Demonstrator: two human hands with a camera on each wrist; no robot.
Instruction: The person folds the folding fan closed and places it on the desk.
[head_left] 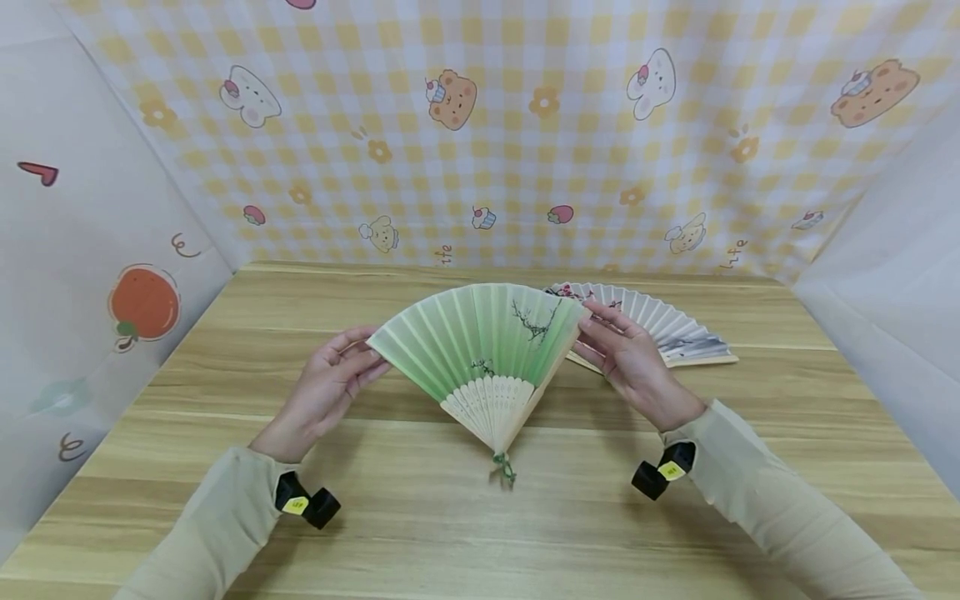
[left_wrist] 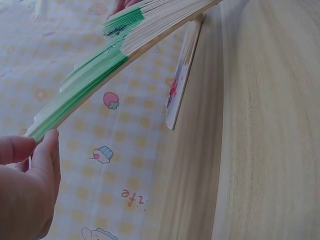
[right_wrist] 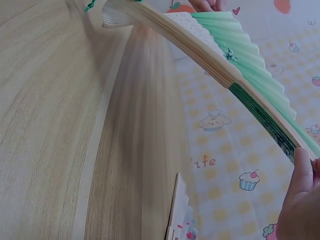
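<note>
A green folding fan (head_left: 480,333) is spread partly wide above the table, its pale slatted ribs meeting at the bottom, where a green tassel (head_left: 504,471) hangs. My left hand (head_left: 330,387) pinches its left upper corner between thumb and fingers, as the left wrist view also shows at the fan's edge (left_wrist: 75,102). At the opposite upper corner my right hand (head_left: 633,362) pinches the other outer rib. In the right wrist view, several folds (right_wrist: 262,120) on that side are still stacked together. Dark branch patterns mark the green leaf.
Behind my right hand, a second folding fan (head_left: 667,325), white with pink blossoms and grey shading, lies spread on the wooden table (head_left: 420,533). A yellow checked cloth (head_left: 495,167) hangs at the back, with white cloth panels (head_left: 67,250) at the sides.
</note>
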